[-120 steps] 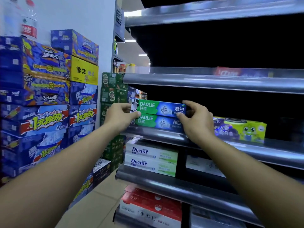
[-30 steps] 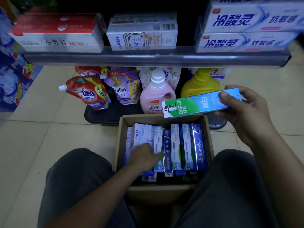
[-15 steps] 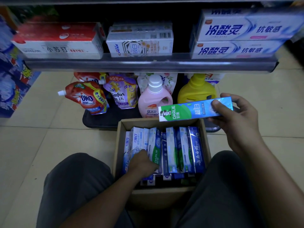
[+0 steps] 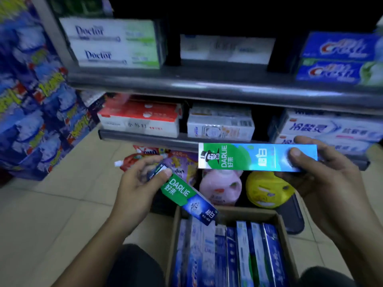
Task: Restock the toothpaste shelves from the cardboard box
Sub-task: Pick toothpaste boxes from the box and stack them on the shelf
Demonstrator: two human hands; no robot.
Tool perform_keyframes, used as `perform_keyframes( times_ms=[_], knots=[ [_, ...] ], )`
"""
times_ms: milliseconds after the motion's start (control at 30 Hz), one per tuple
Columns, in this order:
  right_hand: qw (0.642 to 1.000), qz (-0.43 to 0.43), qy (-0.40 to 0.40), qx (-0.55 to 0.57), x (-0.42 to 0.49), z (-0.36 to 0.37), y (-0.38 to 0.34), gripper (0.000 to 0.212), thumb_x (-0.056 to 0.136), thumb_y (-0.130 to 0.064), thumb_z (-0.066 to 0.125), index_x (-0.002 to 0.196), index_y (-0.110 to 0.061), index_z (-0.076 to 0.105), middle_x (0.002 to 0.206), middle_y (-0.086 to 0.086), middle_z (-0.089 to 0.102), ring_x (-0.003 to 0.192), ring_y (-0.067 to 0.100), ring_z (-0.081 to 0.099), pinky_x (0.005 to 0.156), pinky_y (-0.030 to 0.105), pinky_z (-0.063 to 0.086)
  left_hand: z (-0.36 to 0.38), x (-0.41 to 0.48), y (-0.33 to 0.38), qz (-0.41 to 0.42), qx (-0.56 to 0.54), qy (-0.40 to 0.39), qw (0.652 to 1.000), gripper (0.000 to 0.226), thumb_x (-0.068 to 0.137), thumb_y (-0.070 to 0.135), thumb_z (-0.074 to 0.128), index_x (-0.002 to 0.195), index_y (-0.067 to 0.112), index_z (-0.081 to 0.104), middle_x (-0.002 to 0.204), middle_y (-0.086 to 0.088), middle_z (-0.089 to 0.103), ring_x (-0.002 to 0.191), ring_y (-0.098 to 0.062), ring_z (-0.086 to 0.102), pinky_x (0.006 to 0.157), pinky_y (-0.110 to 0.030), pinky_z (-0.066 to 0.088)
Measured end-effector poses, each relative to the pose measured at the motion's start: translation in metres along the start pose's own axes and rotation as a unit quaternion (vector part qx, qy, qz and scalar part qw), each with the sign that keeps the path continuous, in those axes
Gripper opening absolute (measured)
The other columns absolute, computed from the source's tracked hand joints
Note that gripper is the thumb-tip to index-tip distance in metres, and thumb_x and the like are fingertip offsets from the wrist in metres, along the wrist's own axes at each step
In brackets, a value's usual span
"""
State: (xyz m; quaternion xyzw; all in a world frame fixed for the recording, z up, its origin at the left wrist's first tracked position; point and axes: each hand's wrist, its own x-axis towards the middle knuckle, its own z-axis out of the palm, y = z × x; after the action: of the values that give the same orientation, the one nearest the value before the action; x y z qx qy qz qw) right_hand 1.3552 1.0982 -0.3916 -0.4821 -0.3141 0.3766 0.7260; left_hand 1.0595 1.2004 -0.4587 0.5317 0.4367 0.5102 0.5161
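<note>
My left hand (image 4: 137, 189) grips a green-and-blue Darlie toothpaste box (image 4: 186, 196) by its upper end, tilted down to the right, its lower end just above the cardboard box (image 4: 175, 230). My right hand (image 4: 319, 172) holds a second Darlie box (image 4: 255, 157) level in front of the lower shelf, gripped at its right end. The cardboard box sits on the floor between my knees with several upright toothpaste cartons (image 4: 234, 255) inside.
Two metal shelves (image 4: 207, 88) carry Doctor boxes (image 4: 116, 43), red-and-white boxes (image 4: 141, 118) and blue cartons (image 4: 339, 59). Under them stand a pink bottle (image 4: 220, 188), a yellow bottle (image 4: 267, 189) and refill pouches. Stacked blue drink cases (image 4: 31, 100) rise at the left.
My left hand has lifted a Darlie box out of the cardboard box. The view has tilted upward, and my right hand still holds its box, now higher.
</note>
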Motion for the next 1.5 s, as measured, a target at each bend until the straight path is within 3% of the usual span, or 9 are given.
perform_keyframes(
  times_ms=[200, 433, 567, 733, 867, 933, 1000, 1267, 1500],
  knots=[
    [0.997, -0.046, -0.068, 0.012, 0.016, 0.069, -0.044, 0.037, 0.074, -0.01, 0.067, 0.11, -0.011, 0.072, 0.098, 0.015, 0.073, 0.085, 0.032, 0.074, 0.067, 0.035, 0.062, -0.019, 0.028, 0.082, 0.063, -0.109, 0.052, 0.991, 0.025, 0.081, 0.025, 0.059, 0.102, 0.032, 0.07, 0.074, 0.005, 0.061, 0.062, -0.014, 0.057, 0.058, -0.032, 0.044],
    [0.984, -0.13, -0.115, 0.035, 0.028, 0.162, -0.083, 0.04, 0.07, -0.008, 0.071, 0.111, -0.011, 0.071, 0.09, 0.015, 0.075, 0.082, 0.032, 0.076, 0.068, 0.038, 0.063, -0.051, 0.061, 0.166, 0.138, -0.022, 0.056, 0.989, 0.038, 0.102, 0.002, 0.044, 0.115, 0.027, 0.069, 0.107, 0.008, 0.073, 0.104, -0.011, 0.067, 0.102, -0.044, 0.051],
    [0.976, -0.16, -0.144, 0.04, 0.033, 0.206, -0.098, 0.045, 0.075, -0.011, 0.071, 0.12, -0.012, 0.066, 0.095, 0.015, 0.078, 0.09, 0.031, 0.077, 0.072, 0.034, 0.063, -0.067, 0.075, 0.197, 0.16, -0.02, 0.046, 0.986, 0.034, 0.091, 0.011, 0.054, 0.099, 0.033, 0.078, 0.098, 0.016, 0.077, 0.091, -0.005, 0.072, 0.091, -0.043, 0.057],
    [0.966, -0.199, -0.157, 0.045, 0.049, 0.252, -0.111, 0.038, 0.09, 0.002, 0.066, 0.121, -0.017, 0.057, 0.095, 0.013, 0.079, 0.088, 0.027, 0.077, 0.074, 0.032, 0.063, -0.098, 0.095, 0.231, 0.191, 0.0, 0.03, 0.981, 0.038, 0.082, 0.012, 0.053, 0.109, 0.026, 0.075, 0.102, 0.017, 0.078, 0.092, 0.002, 0.072, 0.067, -0.015, 0.056],
    [0.952, -0.282, -0.114, -0.039, 0.067, 0.287, -0.127, 0.043, 0.083, -0.002, 0.079, 0.122, -0.011, 0.064, 0.109, 0.005, 0.076, 0.102, 0.015, 0.073, 0.091, 0.028, 0.059, -0.115, 0.12, 0.267, 0.183, 0.007, 0.061, 0.981, 0.044, 0.07, 0.03, 0.053, 0.106, 0.021, 0.077, 0.111, 0.01, 0.076, 0.106, -0.011, 0.069, 0.086, -0.032, 0.053],
    [0.937, -0.326, -0.088, -0.094, 0.079, 0.302, -0.136, 0.044, 0.078, -0.006, 0.086, 0.118, -0.013, 0.069, 0.102, -0.007, 0.074, 0.087, -0.005, 0.07, 0.08, 0.013, 0.055, -0.119, 0.133, 0.289, 0.185, 0.023, 0.079, 0.979, 0.042, 0.068, 0.037, 0.057, 0.096, 0.013, 0.078, 0.11, 0.0, 0.076, 0.104, -0.023, 0.07, 0.09, -0.041, 0.053],
    [0.922, -0.357, -0.062, -0.135, 0.093, 0.317, -0.143, 0.044, 0.076, -0.008, 0.088, 0.116, -0.018, 0.069, 0.094, -0.014, 0.07, 0.073, -0.01, 0.063, 0.072, 0.01, 0.052, -0.12, 0.147, 0.309, 0.207, 0.055, 0.075, 0.974, 0.043, 0.067, 0.036, 0.054, 0.095, 0.013, 0.077, 0.102, 0.006, 0.078, 0.093, -0.014, 0.072, 0.081, -0.03, 0.054],
    [0.884, -0.377, 0.015, -0.275, 0.137, 0.353, -0.15, 0.028, 0.076, -0.022, 0.088, 0.102, -0.024, 0.079, 0.079, -0.02, 0.067, 0.073, -0.004, 0.063, 0.077, 0.021, 0.052, -0.119, 0.199, 0.333, 0.21, 0.178, 0.082, 0.958, 0.015, 0.088, 0.029, 0.052, 0.078, 0.021, 0.061, 0.094, -0.001, 0.064, 0.083, -0.022, 0.053, 0.071, -0.034, 0.038],
    [0.781, -0.389, 0.003, -0.489, 0.145, 0.348, -0.136, 0.022, 0.09, -0.03, 0.071, 0.108, -0.019, 0.077, 0.114, 0.006, 0.063, 0.105, 0.03, 0.063, 0.081, 0.03, 0.041, -0.115, 0.213, 0.32, 0.145, 0.232, 0.088, 0.958, 0.036, 0.088, 0.027, 0.053, 0.052, 0.025, 0.048, 0.05, 0.01, 0.04, 0.061, -0.019, 0.033, 0.058, -0.033, 0.023]
  ],
)
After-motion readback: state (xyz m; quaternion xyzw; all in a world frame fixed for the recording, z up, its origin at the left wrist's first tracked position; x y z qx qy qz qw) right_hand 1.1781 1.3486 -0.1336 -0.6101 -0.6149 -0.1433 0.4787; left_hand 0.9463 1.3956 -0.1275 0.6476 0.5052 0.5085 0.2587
